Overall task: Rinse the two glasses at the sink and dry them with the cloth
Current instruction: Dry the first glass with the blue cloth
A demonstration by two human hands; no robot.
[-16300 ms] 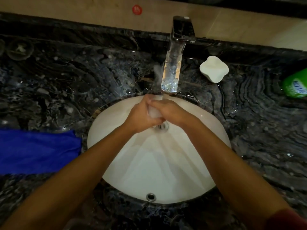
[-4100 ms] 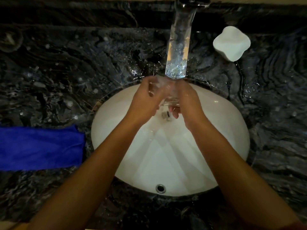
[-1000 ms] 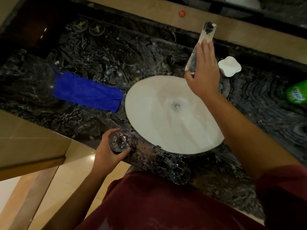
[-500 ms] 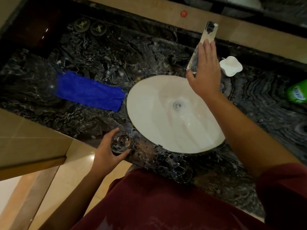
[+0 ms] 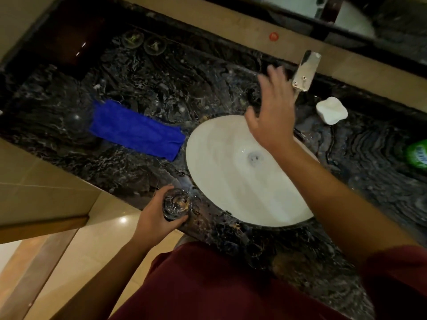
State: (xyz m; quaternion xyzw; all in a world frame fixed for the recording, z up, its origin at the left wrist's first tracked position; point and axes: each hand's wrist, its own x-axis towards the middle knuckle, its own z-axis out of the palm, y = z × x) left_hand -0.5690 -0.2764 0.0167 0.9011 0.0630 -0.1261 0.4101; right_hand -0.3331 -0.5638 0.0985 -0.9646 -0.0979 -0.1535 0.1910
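Glass (image 5: 176, 203) gripped in left hand (image 5: 157, 218), fingers curled round it, at the near tabletop (image 5: 138, 72) edge just left of the sink (image 5: 221, 181). Second glass (image 5: 260, 252) stands on the tabletop in front of the sink, hard to make out against the dark marble. Right hand (image 5: 272, 116) open, fingers spread, above the sink's far rim, just left of the tap (image 5: 305, 71), blurred. Blue cloth (image 5: 136, 130) lies flat left of the sink, nearly touching its rim. White soap dish (image 5: 331, 110) right of the tap; green bottle (image 5: 417, 155) at the right edge.
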